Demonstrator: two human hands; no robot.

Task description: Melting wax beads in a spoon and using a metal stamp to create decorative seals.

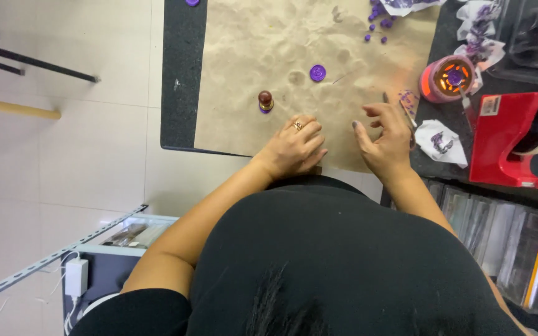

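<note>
A craft workbench: brown paper, wax melter, tape dispenser.

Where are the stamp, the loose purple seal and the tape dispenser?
stamp (265,99): head view, on its round dark top.
purple seal (317,73): head view, disc centre.
tape dispenser (505,134): head view, red body.

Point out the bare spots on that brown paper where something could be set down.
The widest bare stretch of the brown paper lies above the stamp and left of the round purple seal. A smaller patch lies between the seal and the wax warmer. It is crowded at the top right by purple wax beads, and at the near edge by the left hand and right hand.
</note>
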